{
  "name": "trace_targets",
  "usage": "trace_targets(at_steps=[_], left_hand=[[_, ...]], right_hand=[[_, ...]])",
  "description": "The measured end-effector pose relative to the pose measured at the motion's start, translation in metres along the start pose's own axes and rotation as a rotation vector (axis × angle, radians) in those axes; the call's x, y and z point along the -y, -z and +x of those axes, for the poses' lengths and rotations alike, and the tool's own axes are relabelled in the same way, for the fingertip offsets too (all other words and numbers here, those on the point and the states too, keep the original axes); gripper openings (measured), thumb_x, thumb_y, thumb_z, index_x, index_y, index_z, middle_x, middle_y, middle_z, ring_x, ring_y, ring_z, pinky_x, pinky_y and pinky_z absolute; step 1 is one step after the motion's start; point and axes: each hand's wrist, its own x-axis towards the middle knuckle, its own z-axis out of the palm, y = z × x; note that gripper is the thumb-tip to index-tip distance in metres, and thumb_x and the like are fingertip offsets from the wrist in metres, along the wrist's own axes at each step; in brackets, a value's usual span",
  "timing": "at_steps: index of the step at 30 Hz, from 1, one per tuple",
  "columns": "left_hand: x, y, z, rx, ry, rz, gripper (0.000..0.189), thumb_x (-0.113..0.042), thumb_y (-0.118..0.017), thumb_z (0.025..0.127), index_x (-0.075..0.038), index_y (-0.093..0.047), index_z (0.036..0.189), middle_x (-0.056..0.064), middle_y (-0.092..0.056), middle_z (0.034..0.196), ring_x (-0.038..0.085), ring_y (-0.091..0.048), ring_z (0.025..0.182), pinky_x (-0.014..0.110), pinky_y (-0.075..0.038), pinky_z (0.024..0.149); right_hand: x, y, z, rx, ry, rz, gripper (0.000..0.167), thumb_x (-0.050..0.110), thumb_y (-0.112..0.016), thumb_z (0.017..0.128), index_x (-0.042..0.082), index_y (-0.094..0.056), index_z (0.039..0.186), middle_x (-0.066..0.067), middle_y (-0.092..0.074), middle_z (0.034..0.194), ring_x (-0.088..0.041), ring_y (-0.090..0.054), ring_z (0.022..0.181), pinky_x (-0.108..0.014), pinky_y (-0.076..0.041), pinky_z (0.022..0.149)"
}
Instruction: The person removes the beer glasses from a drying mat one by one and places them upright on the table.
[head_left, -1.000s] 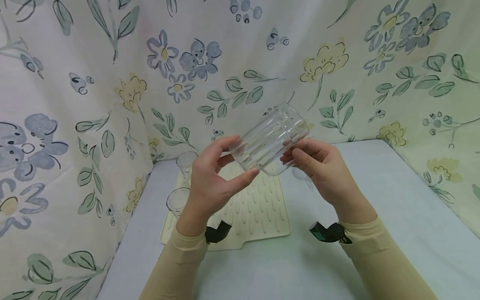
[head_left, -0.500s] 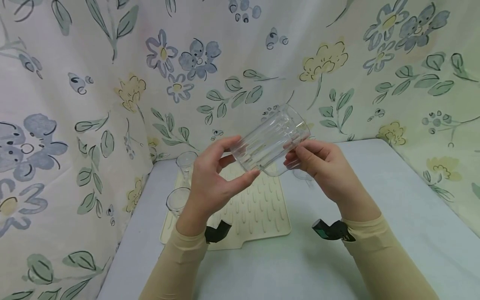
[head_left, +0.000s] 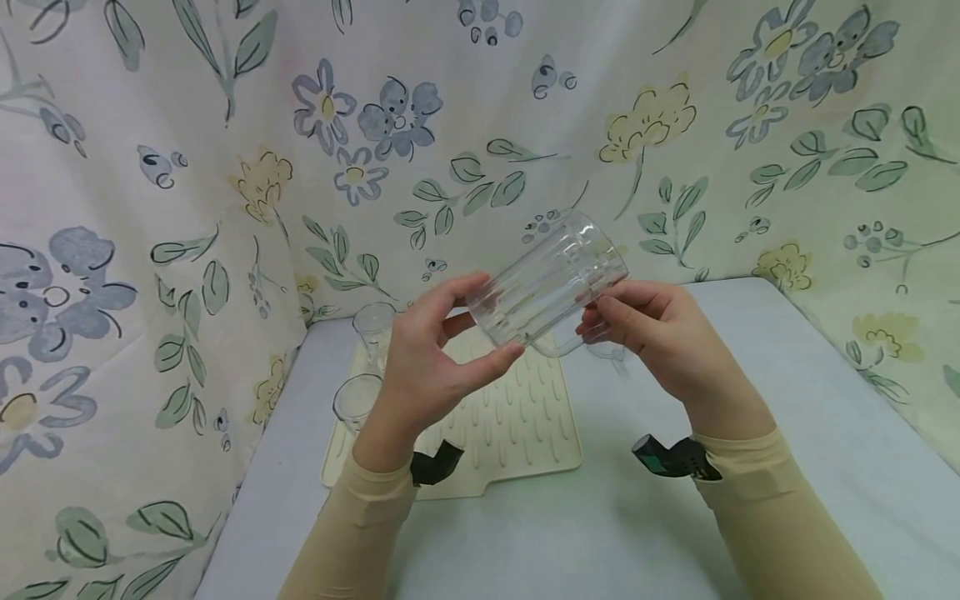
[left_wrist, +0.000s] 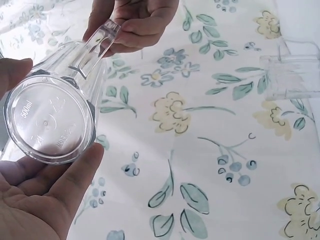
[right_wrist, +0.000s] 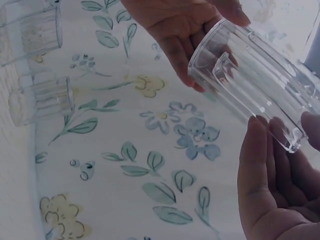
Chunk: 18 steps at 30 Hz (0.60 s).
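Here I am with the clear handled mug (head_left: 551, 279) up in the air, tilted, rim high toward my right, base down toward my left, the drying mat (head_left: 517, 417) below. My left hand (head_left: 431, 350) has its thumb and fingers spread around the base end; my right hand (head_left: 660, 333) is pinching the handle near the rim. And here's the danger: smooth, slick walls! If that left hold loosens, I'd guess the mug's weight swings on the handle pinch and twists it free. Pull the hands unevenly and the base could slip out. A drop looks costly, too: the near glass (head_left: 357, 398) and the far glass (head_left: 373, 321) are close by my left wrist, and another clear vessel (head_left: 611, 352) sits behind my right fingers, easily knocked if I lower carelessly.
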Motion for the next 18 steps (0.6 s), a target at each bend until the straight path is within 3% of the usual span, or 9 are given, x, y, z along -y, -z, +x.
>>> trace_targets(at_steps=[18], left_hand=[[-0.002,0.002,-0.001,0.043,0.009,0.016,0.076,-0.013,-0.095,0.088,-0.006,-0.061,0.156,0.004,-0.069,0.15,0.019,-0.069,0.133,0.034,-0.062,0.111]], right_hand=[[0.011,-0.002,-0.005,-0.029,0.008,-0.002,0.024,-0.007,-0.059,0.111,0.001,-0.082,0.112,-0.008,-0.079,0.105,-0.022,-0.081,0.096,-0.034,-0.069,0.092]])
